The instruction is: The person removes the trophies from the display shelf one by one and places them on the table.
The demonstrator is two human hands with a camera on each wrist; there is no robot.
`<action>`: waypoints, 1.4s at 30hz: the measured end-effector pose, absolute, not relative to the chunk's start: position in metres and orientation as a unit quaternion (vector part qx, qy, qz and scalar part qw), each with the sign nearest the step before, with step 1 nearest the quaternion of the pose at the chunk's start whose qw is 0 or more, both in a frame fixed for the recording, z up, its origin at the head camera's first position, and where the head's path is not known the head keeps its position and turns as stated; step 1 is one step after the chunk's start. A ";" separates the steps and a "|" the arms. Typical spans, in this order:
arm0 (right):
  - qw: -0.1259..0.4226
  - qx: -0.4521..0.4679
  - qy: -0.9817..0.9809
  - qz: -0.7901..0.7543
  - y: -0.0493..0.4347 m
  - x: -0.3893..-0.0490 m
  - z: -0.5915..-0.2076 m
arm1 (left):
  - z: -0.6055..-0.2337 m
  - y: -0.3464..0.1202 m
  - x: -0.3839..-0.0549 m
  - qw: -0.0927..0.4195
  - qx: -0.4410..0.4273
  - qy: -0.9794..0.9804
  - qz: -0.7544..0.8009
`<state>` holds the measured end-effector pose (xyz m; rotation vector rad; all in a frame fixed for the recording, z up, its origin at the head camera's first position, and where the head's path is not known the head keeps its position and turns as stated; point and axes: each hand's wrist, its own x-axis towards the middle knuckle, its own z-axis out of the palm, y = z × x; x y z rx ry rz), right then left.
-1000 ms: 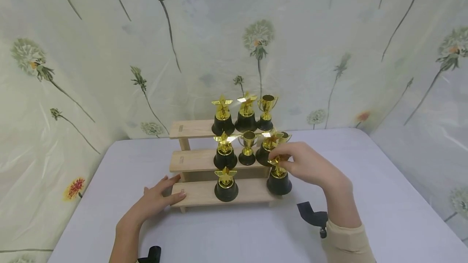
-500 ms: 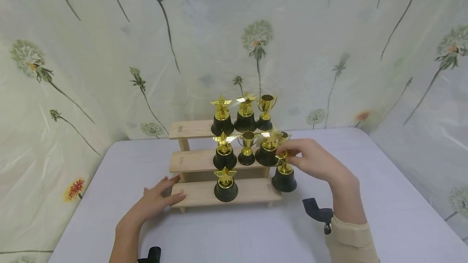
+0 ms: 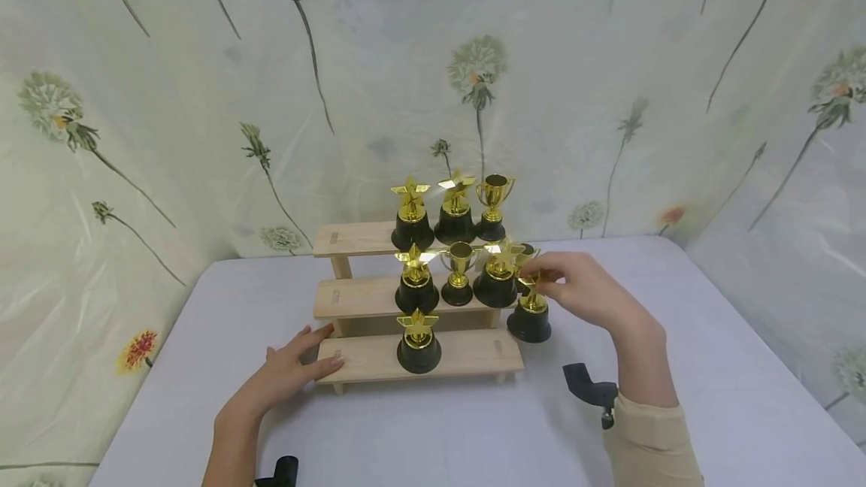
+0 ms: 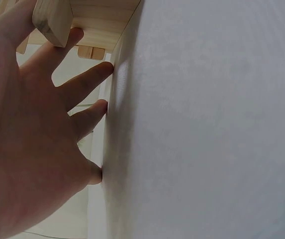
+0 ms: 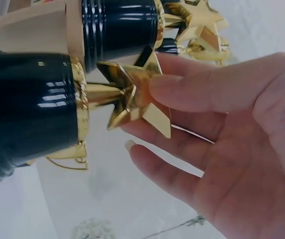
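Note:
My right hand pinches a star trophy by its gold star, thumb on the star's face. The trophy is upright, its black base just beyond the right end of a three-tier wooden display stand. My left hand rests at the left end of the bottom tier, thumb on the board. In the left wrist view its fingers are spread and straight, some tips at the tablecloth. Another star trophy stands mid-way along the bottom tier.
On the middle tier are two star trophies and a cup trophy. Two star trophies and a cup trophy stand on top. Another cup is partly hidden behind. White cloth covers the table; a floral curtain hangs behind.
My right hand has moved the star trophy right and back, from the bottom tier's right end to beside the stand. My left hand has stayed in place.

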<state>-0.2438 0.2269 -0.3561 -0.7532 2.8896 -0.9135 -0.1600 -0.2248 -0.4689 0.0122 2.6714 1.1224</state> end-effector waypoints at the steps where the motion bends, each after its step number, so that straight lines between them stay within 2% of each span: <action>1: 0.006 -0.237 0.926 -0.293 0.227 -0.244 -0.356 | -0.469 -0.225 -0.160 0.122 0.005 0.915 0.385; 13: -0.050 -0.191 0.937 -0.290 0.240 -0.252 -0.361 | -0.468 -0.225 -0.160 0.124 0.004 0.912 0.391; 22: -0.069 -0.162 0.939 -0.297 0.248 -0.258 -0.364 | -0.468 -0.224 -0.160 0.124 -0.001 0.912 0.390; 42: -0.133 -0.124 0.933 -0.311 0.260 -0.284 -0.395 | -0.469 -0.225 -0.160 0.129 -0.005 0.913 0.386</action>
